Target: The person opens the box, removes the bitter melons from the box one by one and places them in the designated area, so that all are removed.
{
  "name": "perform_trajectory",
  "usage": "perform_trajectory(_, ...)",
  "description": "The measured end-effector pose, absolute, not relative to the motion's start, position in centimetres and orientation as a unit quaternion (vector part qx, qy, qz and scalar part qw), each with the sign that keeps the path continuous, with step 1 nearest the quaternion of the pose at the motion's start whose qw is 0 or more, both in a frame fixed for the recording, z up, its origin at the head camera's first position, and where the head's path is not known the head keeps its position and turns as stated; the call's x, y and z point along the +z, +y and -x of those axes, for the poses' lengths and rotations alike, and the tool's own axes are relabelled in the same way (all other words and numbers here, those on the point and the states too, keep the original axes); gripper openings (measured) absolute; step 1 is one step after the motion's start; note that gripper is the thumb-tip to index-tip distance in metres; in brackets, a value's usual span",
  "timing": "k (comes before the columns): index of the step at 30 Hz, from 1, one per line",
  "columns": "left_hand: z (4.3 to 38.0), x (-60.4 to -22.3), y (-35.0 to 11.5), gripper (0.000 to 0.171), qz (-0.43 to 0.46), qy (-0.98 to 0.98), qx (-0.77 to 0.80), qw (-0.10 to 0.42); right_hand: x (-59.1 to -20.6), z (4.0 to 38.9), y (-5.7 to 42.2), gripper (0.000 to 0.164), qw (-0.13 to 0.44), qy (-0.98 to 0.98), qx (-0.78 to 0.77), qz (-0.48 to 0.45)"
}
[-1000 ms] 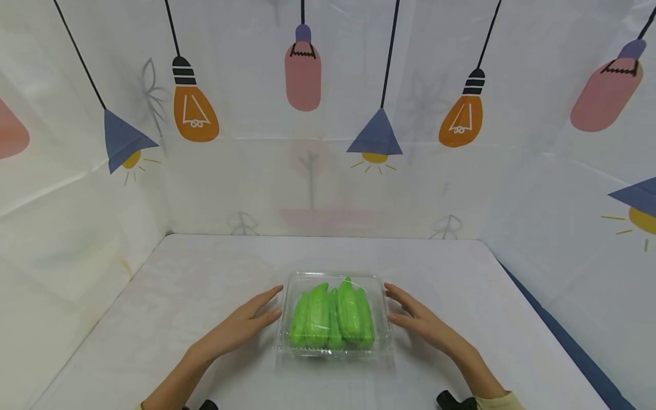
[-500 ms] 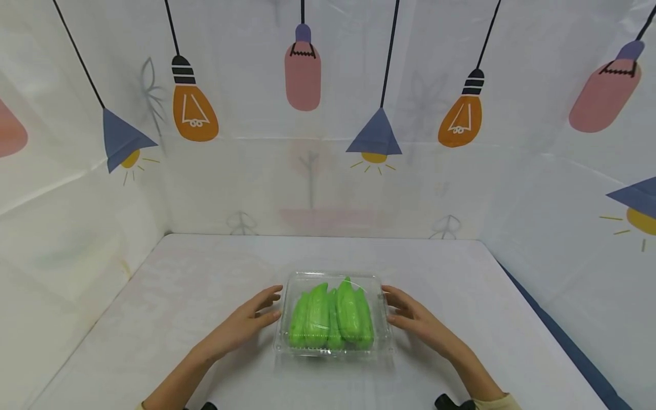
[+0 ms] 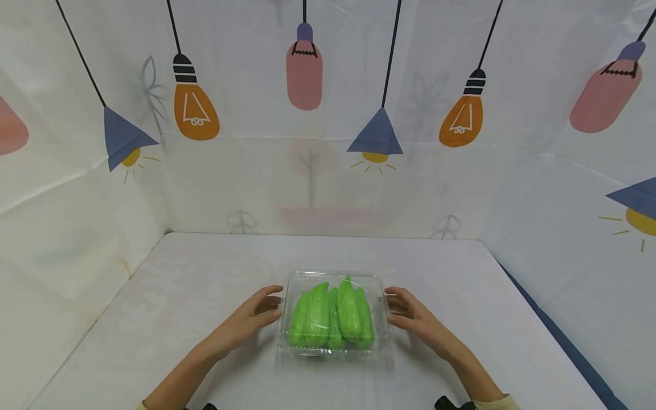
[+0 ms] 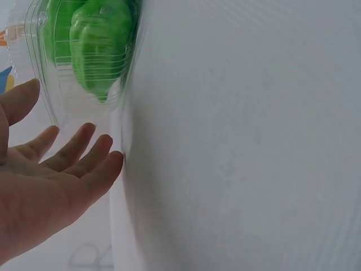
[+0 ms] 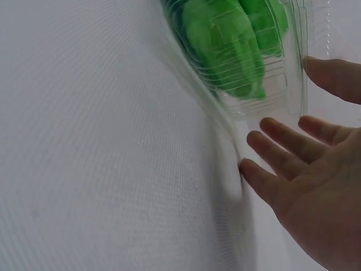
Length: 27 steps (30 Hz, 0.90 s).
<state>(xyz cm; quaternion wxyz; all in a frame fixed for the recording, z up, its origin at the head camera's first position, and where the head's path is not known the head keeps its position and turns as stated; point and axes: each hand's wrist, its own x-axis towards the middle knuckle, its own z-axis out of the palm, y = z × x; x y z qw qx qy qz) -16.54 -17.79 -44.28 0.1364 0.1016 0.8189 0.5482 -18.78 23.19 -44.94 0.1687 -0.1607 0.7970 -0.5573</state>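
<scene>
In the head view a clear plastic clamshell box (image 3: 333, 279) sits on the white table, its lid down. Several long green pieces with pointed tips, vegetable-like (image 3: 318, 319), lie side by side inside it. My left hand (image 3: 251, 319) stands at the box's left side, fingers apart and loosely bent, thumb nearest the rim. On the right side my right hand (image 3: 417, 319) mirrors it. Both wrist views show the left fingers (image 4: 73, 149) and right fingers (image 5: 287, 149) spread beside the box's end wall. Whether any fingertip touches the plastic, I cannot tell.
The white tabletop (image 3: 215, 267) extends around the box to the back edge. Pale curtains printed with lamps and bulbs (image 3: 328, 188) hang behind and at both sides. A dark blue strip (image 3: 564, 341) runs along the right table edge.
Both hands have stayed at the box's sides, their fingers shifting only slightly and bending a little more. The box and its green contents have not visibly moved.
</scene>
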Motion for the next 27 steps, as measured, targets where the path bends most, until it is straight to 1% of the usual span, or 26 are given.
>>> perform_trajectory(5, 16.66, -44.26, -17.73, 0.063, -0.095, 0.807, 0.565, 0.144, -45.1, 18.79, 23.14, 0.056, 0.164, 0.793, -0.567, 0.15)
perform_trajectory(13, 16.66, -44.19, -17.71, 0.063, -0.089, 0.792, 0.584, 0.158, -44.93, 18.92, 23.01, 0.054, 0.169, 0.775, -0.59, 0.152)
perform_trajectory(20, 16.66, -44.24, -17.9, 0.061, -0.087, 0.776, 0.599, 0.181, -45.06, 18.98, 23.17, 0.05, 0.195, 0.724, -0.639, 0.17)
perform_trajectory(27, 16.87, -44.23, -18.02, 0.064, -0.09, 0.766, 0.606, 0.194, -45.54, 18.97, 23.26, 0.042, 0.215, 0.683, -0.673, 0.183)
